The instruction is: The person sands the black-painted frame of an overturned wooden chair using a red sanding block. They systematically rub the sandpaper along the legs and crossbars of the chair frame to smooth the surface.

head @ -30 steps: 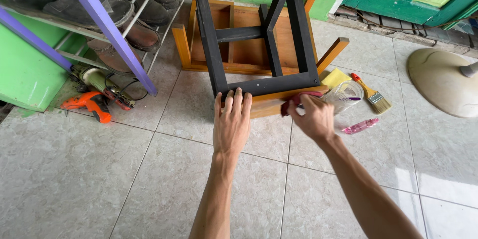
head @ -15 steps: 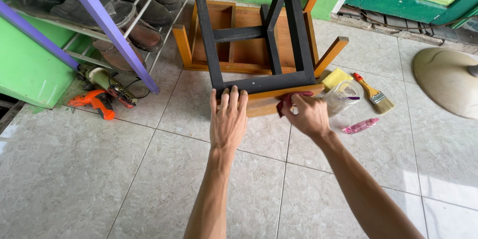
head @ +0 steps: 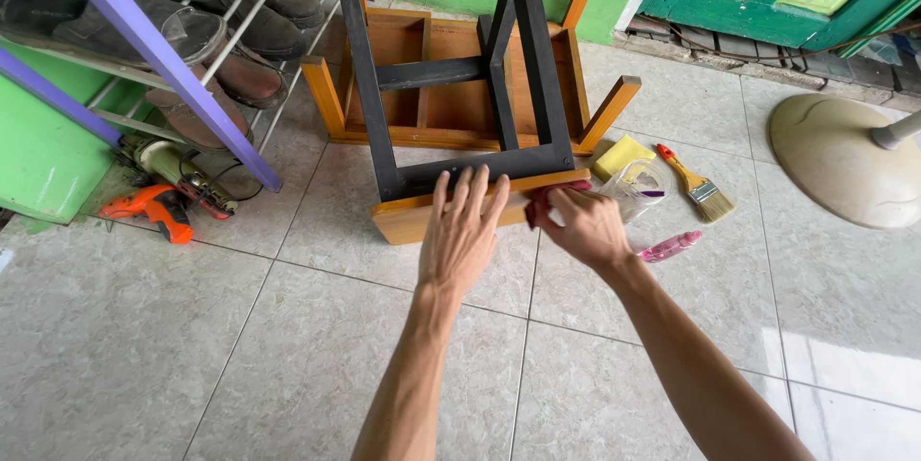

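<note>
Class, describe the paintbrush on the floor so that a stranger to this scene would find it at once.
Start at the stool lying on its side on the tiled floor. Just right of it, past a clear cup and a yellow sponge, lies the paintbrush. It alone has an orange-and-red handle, a metal band and pale bristles.
</note>
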